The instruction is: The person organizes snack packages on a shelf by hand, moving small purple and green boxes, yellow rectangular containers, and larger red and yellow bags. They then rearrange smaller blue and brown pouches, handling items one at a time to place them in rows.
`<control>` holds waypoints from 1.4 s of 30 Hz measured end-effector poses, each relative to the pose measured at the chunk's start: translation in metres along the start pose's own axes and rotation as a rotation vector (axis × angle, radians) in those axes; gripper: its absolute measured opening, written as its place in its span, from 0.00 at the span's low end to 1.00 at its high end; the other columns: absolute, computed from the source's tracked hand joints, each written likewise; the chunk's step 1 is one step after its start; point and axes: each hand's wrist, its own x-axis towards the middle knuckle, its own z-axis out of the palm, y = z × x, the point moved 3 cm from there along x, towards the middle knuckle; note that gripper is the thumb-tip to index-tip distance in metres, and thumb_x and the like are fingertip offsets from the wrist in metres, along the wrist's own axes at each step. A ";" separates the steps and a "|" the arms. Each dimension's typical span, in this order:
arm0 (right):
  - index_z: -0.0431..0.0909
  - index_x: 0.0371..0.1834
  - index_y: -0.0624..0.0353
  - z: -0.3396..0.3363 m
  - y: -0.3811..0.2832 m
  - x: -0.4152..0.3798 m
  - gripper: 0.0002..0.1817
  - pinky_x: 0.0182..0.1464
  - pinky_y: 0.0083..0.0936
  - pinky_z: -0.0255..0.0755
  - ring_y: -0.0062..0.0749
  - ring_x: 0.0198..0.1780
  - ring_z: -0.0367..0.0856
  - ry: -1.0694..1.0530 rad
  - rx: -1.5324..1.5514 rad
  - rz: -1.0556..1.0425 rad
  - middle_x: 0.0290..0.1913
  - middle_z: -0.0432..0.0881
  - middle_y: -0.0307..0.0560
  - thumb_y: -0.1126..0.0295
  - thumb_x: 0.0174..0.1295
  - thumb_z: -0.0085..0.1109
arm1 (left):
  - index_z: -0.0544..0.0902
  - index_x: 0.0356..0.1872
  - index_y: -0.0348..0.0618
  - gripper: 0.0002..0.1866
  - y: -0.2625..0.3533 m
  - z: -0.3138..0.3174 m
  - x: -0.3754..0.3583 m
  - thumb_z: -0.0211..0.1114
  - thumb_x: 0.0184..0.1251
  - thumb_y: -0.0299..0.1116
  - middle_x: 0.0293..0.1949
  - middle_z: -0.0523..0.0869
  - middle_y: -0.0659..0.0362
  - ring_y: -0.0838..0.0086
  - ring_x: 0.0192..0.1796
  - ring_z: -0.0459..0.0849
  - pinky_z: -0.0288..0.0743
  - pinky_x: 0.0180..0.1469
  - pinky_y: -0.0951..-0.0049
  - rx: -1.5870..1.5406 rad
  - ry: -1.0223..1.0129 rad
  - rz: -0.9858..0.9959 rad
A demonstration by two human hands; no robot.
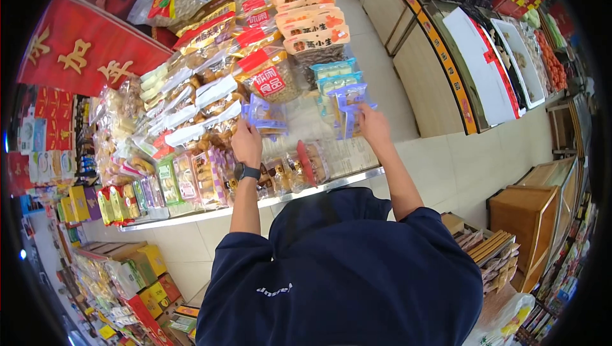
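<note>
My left hand [247,142], with a dark watch on the wrist, is closed on the edge of a small purple snack packet [268,118]. To the right, my right hand [375,125] grips the side of another purple snack packet [347,109], which stands in front of light-blue packets [336,72]. Between the two hands lies a bare patch of the display table [310,120]. Behind my left hand's packet is a clear bag with a red label [268,78]. Upright packs with orange and cream tops [317,41] stand beyond the blue ones.
Bagged pastries [213,107] fill the table's left half. Small packs [278,177] line its metal front edge [255,202], close to my body. A wooden counter [433,81] with a white foam box [524,59] stands across the aisle. Wooden cabinets [523,215] are at right.
</note>
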 end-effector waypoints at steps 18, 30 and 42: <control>0.80 0.42 0.50 0.073 -0.163 0.053 0.06 0.42 0.44 0.77 0.50 0.42 0.84 -0.218 0.263 -0.560 0.39 0.83 0.47 0.69 0.64 0.57 | 0.81 0.36 0.39 0.10 -0.001 0.016 0.001 0.64 0.68 0.36 0.29 0.87 0.45 0.46 0.36 0.87 0.79 0.39 0.50 -0.090 -0.062 -0.059; 0.80 0.62 0.46 0.051 -0.120 0.049 0.21 0.49 0.48 0.78 0.54 0.46 0.84 -0.077 0.378 -0.385 0.46 0.86 0.51 0.70 0.65 0.56 | 0.80 0.38 0.37 0.12 -0.024 0.034 -0.004 0.66 0.69 0.38 0.27 0.88 0.48 0.58 0.28 0.88 0.80 0.34 0.59 -0.163 -0.133 -0.040; 0.85 0.44 0.50 0.031 -0.034 0.051 0.10 0.40 0.51 0.79 0.56 0.37 0.86 -0.087 -0.107 -0.042 0.31 0.86 0.57 0.64 0.62 0.59 | 0.81 0.50 0.37 0.16 0.008 -0.007 -0.012 0.67 0.67 0.38 0.42 0.88 0.47 0.52 0.44 0.87 0.79 0.46 0.55 -0.103 -0.077 0.026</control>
